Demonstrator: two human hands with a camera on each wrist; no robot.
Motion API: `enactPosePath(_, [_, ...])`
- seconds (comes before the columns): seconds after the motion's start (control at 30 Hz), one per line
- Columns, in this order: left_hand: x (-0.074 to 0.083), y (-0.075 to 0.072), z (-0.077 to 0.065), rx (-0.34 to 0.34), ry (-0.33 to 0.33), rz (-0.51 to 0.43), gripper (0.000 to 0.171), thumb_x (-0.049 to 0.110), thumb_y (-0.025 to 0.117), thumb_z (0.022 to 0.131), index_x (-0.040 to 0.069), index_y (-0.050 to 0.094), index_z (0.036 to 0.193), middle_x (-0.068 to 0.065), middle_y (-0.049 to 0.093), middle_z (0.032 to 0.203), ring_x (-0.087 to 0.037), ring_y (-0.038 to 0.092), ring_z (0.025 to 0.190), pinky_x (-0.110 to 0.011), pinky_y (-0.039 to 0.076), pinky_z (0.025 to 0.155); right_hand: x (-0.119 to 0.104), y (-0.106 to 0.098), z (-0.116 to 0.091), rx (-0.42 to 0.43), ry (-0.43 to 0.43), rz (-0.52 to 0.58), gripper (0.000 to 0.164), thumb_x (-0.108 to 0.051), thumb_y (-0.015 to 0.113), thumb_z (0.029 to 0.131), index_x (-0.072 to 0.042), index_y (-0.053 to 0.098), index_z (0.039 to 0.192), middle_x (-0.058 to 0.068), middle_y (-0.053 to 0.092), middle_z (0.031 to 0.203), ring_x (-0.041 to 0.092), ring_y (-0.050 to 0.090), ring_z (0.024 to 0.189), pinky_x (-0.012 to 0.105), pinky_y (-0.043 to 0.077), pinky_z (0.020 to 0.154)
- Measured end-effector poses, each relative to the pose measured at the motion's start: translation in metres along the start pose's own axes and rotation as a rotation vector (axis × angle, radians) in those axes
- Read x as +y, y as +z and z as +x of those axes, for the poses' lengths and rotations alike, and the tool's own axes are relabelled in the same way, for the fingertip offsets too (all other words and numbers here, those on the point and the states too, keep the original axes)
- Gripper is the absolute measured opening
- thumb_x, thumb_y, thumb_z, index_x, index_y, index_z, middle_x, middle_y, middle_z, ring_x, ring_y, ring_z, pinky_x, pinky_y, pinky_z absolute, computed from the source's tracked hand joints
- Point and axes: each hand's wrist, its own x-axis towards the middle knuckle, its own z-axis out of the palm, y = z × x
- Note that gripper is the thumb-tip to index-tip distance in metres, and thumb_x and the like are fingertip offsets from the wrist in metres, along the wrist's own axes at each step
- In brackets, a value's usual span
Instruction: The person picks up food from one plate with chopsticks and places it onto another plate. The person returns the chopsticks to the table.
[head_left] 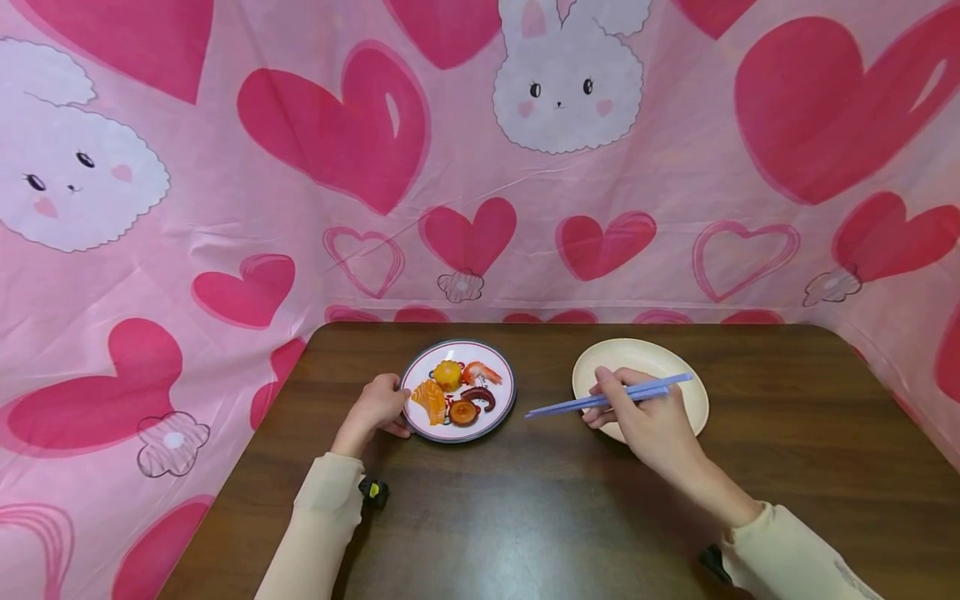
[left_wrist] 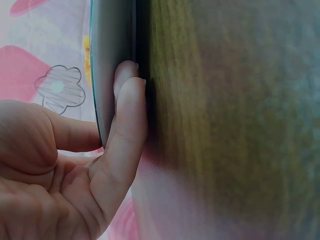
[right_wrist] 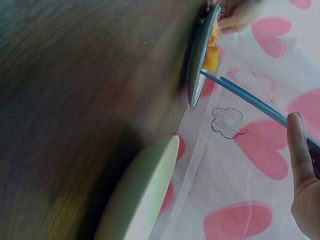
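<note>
My left hand point(head_left: 375, 408) grips the left rim of a white plate with a dark blue edge point(head_left: 459, 348); in the left wrist view its thumb is at the rim and its fingers reach under the plate. On that plate lie a yellow corn piece point(head_left: 447, 375), a shrimp point(head_left: 482, 372), orange salmon slices point(head_left: 429, 402), a dark curled tentacle point(head_left: 484, 395) and a round brown piece point(head_left: 462, 412). My right hand point(head_left: 656, 429) holds a pair of blue chopsticks point(head_left: 558, 408) over the cream plate point(head_left: 693, 408). Their tips point left toward the white plate, with no food between them.
Both plates stand toward the far side of a dark brown wooden table point(head_left: 510, 517). Behind and to the left hangs a pink cloth point(head_left: 465, 179) with hearts and rabbits. A small black item point(head_left: 373, 492) sits at the left wrist.
</note>
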Motion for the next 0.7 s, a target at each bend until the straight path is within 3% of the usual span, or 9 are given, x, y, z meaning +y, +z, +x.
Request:
enactPosePath(0.13, [0.000, -0.001, 0.000, 0.003, 0.000, 0.001, 0.030, 0.014, 0.054, 0.111, -0.006, 0.050, 0.132, -0.023, 0.061, 0.092, -0.028, 0.069, 0.064, -0.036, 0.064, 0.060, -0.001, 0.000, -0.003, 0.001, -0.091, -0.040, 0.026, -0.009, 0.063, 0.107, 0.004, 0.074, 0.088, 0.011, 0.073, 0.075, 0.025, 0.075, 0.063, 0.037, 0.065, 0.065])
enactPosePath(0.3, [0.000, -0.001, 0.001, 0.007, -0.018, 0.002, 0.030, 0.014, 0.055, 0.111, -0.006, 0.050, 0.133, -0.023, 0.061, 0.092, -0.028, 0.069, 0.063, -0.036, 0.064, 0.060, -0.001, 0.001, -0.004, -0.017, -0.162, -0.057, 0.023, 0.000, 0.059, 0.107, -0.001, 0.076, 0.092, 0.015, 0.069, 0.077, 0.025, 0.072, 0.060, 0.035, 0.065, 0.062])
enactPosePath(0.4, [0.000, 0.000, 0.001, 0.004, -0.018, 0.012, 0.031, 0.014, 0.054, 0.111, -0.006, 0.049, 0.134, -0.023, 0.061, 0.092, -0.028, 0.069, 0.063, -0.036, 0.064, 0.060, -0.004, 0.000, -0.002, -0.024, -0.173, -0.095, 0.023, -0.001, 0.059, 0.106, -0.005, 0.075, 0.090, 0.009, 0.068, 0.072, 0.021, 0.069, 0.055, 0.032, 0.063, 0.055])
enactPosePath(0.6, [0.000, -0.001, 0.000, 0.005, -0.015, 0.019, 0.032, 0.014, 0.054, 0.111, -0.006, 0.049, 0.134, -0.023, 0.060, 0.092, -0.028, 0.069, 0.064, -0.035, 0.064, 0.060, -0.016, -0.001, 0.005, -0.040, -0.216, -0.282, 0.032, -0.010, 0.065, 0.105, -0.013, 0.070, 0.073, -0.009, 0.063, 0.058, 0.010, 0.062, 0.044, 0.023, 0.051, 0.044])
enactPosePath(0.7, [0.000, 0.000, 0.001, 0.005, -0.013, 0.018, 0.031, 0.014, 0.055, 0.111, -0.006, 0.049, 0.134, -0.023, 0.061, 0.092, -0.028, 0.069, 0.064, -0.035, 0.064, 0.060, -0.023, -0.001, 0.007, -0.069, -0.163, -0.325, 0.035, -0.018, 0.067, 0.105, -0.015, 0.067, 0.070, -0.011, 0.059, 0.052, 0.009, 0.060, 0.042, 0.023, 0.051, 0.043])
